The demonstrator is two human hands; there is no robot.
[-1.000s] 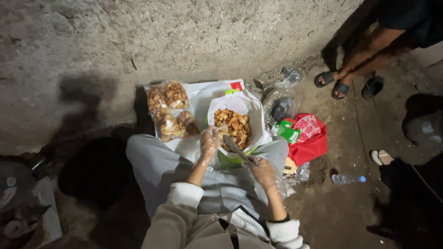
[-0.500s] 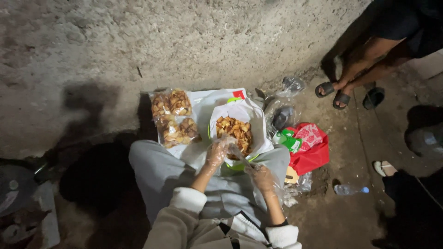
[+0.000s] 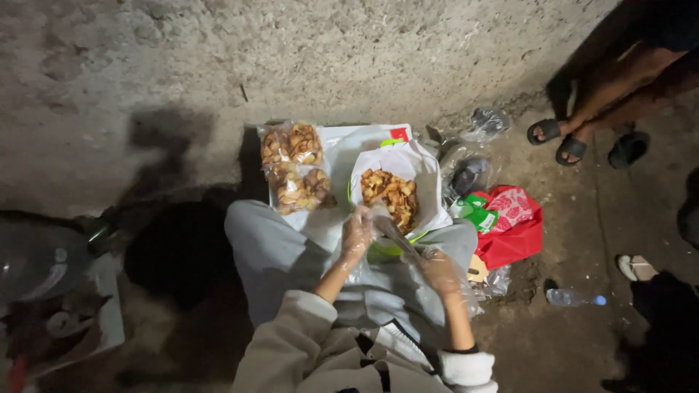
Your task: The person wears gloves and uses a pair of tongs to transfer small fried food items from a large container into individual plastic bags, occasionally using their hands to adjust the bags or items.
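Over the lap, both gloved hands, left hand [image 3: 357,236] and right hand [image 3: 439,271], grip a clear plastic bag [image 3: 393,234] stretched between them.

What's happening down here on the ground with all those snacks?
A person sits on the ground, both hands in thin clear plastic gloves. The left hand and the right hand work together on a small clear bag held between them, just below an open white bag of fried chips. Two sealed packets of chips lie to its left. A red bag sits to the right, and someone else's sandalled feet stand nearby.
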